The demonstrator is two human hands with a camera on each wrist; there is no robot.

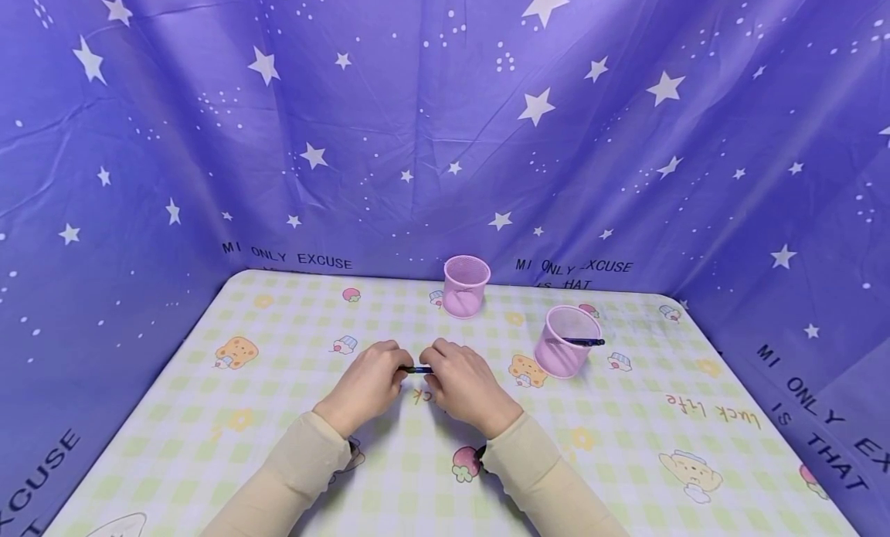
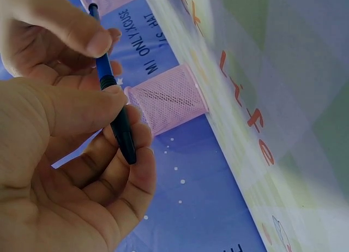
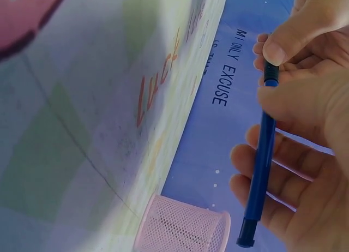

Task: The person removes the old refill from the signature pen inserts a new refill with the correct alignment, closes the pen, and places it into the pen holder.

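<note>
Both hands hold one pen (image 1: 419, 370) between them above the middle of the table. Its barrel (image 3: 263, 159) is blue, with a black grip and tip section (image 2: 123, 135) and a dark end cap (image 3: 248, 230). The left hand (image 1: 375, 378) pinches the black section between thumb and fingers, its fingers curled beneath the tip. The right hand (image 1: 467, 382) has its thumb on the blue barrel near the grip, with fingers bent behind it. In the head view the fingers hide most of the pen.
A pink mesh cup (image 1: 464, 299) stands at the table's back edge. Another pink mesh cup (image 1: 558, 358), nearer and to the right, holds a dark pen (image 1: 585, 341) leaning out over its rim. A checked cloth (image 1: 292, 413) covers the table; purple star curtains (image 1: 389, 135) surround it.
</note>
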